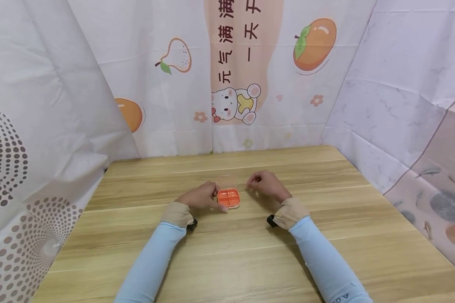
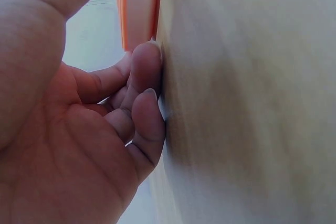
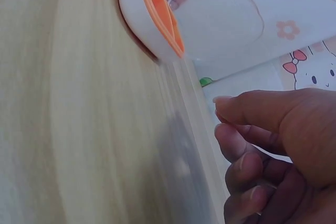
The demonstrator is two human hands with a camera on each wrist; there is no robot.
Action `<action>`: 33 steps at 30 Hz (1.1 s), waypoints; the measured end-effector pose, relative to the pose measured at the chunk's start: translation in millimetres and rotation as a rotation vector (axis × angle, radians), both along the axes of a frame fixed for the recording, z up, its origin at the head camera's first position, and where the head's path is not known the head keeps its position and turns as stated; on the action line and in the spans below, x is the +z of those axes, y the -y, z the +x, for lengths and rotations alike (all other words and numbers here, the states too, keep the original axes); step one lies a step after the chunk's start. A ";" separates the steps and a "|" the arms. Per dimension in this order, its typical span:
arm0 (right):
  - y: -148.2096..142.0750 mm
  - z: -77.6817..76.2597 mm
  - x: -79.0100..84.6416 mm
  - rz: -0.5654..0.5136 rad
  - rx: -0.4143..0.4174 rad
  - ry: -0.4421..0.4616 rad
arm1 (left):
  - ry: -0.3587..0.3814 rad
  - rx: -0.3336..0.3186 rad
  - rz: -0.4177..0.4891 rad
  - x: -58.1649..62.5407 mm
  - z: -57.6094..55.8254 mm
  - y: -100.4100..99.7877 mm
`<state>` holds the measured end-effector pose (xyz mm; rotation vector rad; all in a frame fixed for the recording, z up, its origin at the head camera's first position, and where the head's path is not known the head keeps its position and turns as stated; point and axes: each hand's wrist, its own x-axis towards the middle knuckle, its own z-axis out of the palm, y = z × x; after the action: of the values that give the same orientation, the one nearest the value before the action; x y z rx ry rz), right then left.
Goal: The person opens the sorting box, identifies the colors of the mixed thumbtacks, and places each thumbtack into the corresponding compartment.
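A small pill box [image 1: 228, 198] with a white outer case and an orange inside split into compartments lies on the table, its clear lid [image 1: 226, 182] raised at the back. My left hand [image 1: 202, 197] holds it from the left, thumb along the near side and fingers at the far left corner. In the left wrist view the ring and little fingers [image 2: 147, 116] rest against the tabletop. To the right of the box, apart from it, my right hand [image 1: 267, 184] hovers with loosely bent fingers. Nothing shows between its thumb and fingertips in the right wrist view.
The wood-grain table [image 1: 227, 261] stretches around both arms. A printed white curtain [image 1: 174, 97] hangs behind its far edge, with more cloth at the left and right sides. Dark wrist straps [image 1: 271, 221] show beneath the sleeves.
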<state>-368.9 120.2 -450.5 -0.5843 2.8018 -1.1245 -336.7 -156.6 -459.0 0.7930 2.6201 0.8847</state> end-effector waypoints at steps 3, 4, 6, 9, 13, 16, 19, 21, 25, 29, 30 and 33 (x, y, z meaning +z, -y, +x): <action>-4.4 -1.7 -0.1 0.003 -0.017 -0.009 | 0.004 0.009 -0.015 -1.3 -0.7 1.1; -6.3 -2.5 0.3 0.004 -0.026 -0.013 | 0.003 0.012 -0.019 -1.4 -1.1 1.2; -10.2 -4.8 0.7 0.000 -0.043 -0.018 | 0.004 0.014 -0.022 -1.1 -1.6 1.0; -16.4 -8.6 0.3 -0.004 -0.068 -0.020 | 0.000 0.014 -0.030 -1.6 -2.5 0.8; -24.4 -12.4 -1.2 -0.010 -0.100 -0.013 | 0.006 0.019 -0.033 -1.2 -2.5 0.4; -29.9 -13.7 -2.2 -0.017 -0.120 -0.005 | 0.012 0.023 -0.030 -0.7 -1.8 0.5; -34.9 -14.2 -2.3 -0.032 -0.134 0.004 | 0.009 0.023 -0.033 -0.7 -1.3 0.9; -38.0 -15.3 -2.4 -0.044 -0.144 0.007 | 0.008 0.021 -0.032 -0.6 -1.1 0.8; -43.8 -18.6 -3.9 -0.069 -0.172 0.020 | 0.008 0.016 -0.026 -0.9 -1.3 1.2; -50.0 -21.4 -6.4 -0.101 -0.196 0.038 | 0.009 0.011 -0.019 -1.6 -2.1 2.0; -51.6 -22.0 -7.1 -0.105 -0.199 0.039 | 0.009 0.010 -0.018 -1.8 -2.3 2.1; -55.7 -23.6 -9.0 -0.113 -0.213 0.043 | 0.011 0.007 -0.013 -1.9 -2.4 2.6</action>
<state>-392.5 176.0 -459.4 -0.2684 2.8304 -1.3224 -339.1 -159.1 -460.9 0.7737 2.6187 0.8703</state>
